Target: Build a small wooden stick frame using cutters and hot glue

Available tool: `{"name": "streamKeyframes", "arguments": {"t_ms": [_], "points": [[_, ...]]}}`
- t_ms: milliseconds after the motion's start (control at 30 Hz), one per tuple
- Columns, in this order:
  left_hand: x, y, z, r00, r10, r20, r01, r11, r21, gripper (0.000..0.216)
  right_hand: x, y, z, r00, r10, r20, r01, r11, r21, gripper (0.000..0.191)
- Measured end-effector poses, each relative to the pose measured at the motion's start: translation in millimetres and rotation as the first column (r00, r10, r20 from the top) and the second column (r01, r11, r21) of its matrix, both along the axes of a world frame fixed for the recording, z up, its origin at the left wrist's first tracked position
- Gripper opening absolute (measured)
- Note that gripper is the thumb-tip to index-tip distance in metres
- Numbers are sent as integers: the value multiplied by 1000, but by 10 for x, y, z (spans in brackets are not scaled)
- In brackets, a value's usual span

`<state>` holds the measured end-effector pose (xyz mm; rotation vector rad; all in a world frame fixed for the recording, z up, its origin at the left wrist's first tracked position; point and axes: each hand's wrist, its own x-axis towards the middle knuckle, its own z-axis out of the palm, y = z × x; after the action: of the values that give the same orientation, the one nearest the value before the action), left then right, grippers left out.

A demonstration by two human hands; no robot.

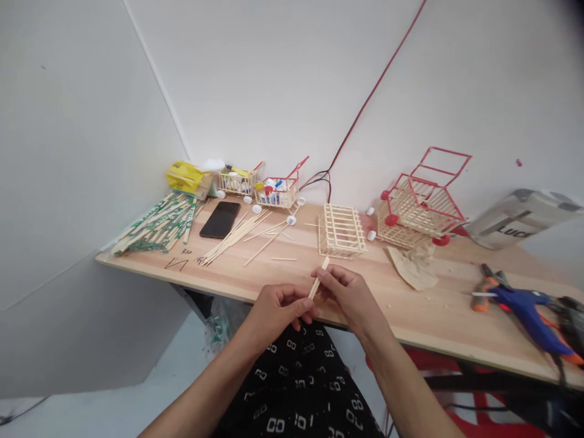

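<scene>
Between both hands, near the table's front edge, are short wooden sticks (319, 278), held together at a slant; how many there are I cannot tell. My left hand (283, 305) pinches their lower end between thumb and fingers. Higher up, my right hand (342, 289) grips the same sticks. Just beyond my hands lies a box-shaped frame of wooden sticks (342, 230) with open slats. Loose bare sticks (239, 234) are spread on the table to its left, some long and some short.
Wrapped chopsticks (157, 225) and a black phone (220, 219) lie left. Two small stick carts (276, 193) stand at the wall; a larger red-trimmed cart (417, 201) stands right. Brown paper (413, 267), a blue glue gun (524, 313), pliers (484, 286) and a LUCK-marked bag (515, 222) occupy the right side.
</scene>
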<state>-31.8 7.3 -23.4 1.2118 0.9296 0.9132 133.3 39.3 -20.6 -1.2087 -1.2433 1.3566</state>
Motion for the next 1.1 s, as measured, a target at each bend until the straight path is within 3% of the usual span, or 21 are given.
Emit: {"name": "streamKeyframes", "arguments": {"t_ms": [167, 433, 533, 600, 633, 667, 733, 800, 867, 933, 1000, 1100], "points": [[68, -55, -81, 998, 17, 52, -13, 997, -83, 28, -19, -67, 13, 994, 47, 102, -47, 999, -3, 33], [174, -121, -204, 998, 29, 59, -22, 994, -105, 30, 32, -203, -97, 996, 90, 24, -88, 994, -58, 31], [149, -127, -163, 998, -56, -41, 53, 996, -75, 32, 107, -191, -143, 995, 83, 51, -81, 996, -37, 35], [79, -91, -99, 978, -64, -198, 70, 997, 25, 33, 183, -149, -190, 998, 14, 60, -15, 1000, 9, 36], [30, -51, -65, 956, -10, -292, 47, 992, 120, 32, 225, -124, -218, 998, -36, 48, 34, 999, 38, 36], [-24, 5, -36, 930, 98, -354, -7, 969, 248, 26, 264, -102, -248, 996, -82, 22, 81, 995, 63, 36], [-131, 167, -2, 829, 344, -441, -62, 840, 538, 17, 328, -72, -300, 992, -118, -37, 121, 989, 86, 35], [-208, 381, -12, 701, 453, -551, 118, 688, 716, 22, 364, -69, -333, 996, -84, -38, 87, 992, 95, 33], [-241, 619, -51, 571, 485, -663, 322, 611, 723, 33, 372, -84, -341, 999, -45, 15, 43, 994, 101, 31], [-243, 860, -87, 479, 512, -713, 432, 569, 699, 42, 366, -103, -333, 998, -39, 58, 33, 994, 107, 32], [-245, 1087, -100, 442, 523, -729, 498, 533, 684, 41, 357, -118, -312, 996, -46, 79, 36, 993, 113, 33], [-293, 1371, -88, 447, 483, -753, 544, 522, 657, 16, 350, -136, -265, 992, -36, 125, 21, 993, 118, 33]]}}
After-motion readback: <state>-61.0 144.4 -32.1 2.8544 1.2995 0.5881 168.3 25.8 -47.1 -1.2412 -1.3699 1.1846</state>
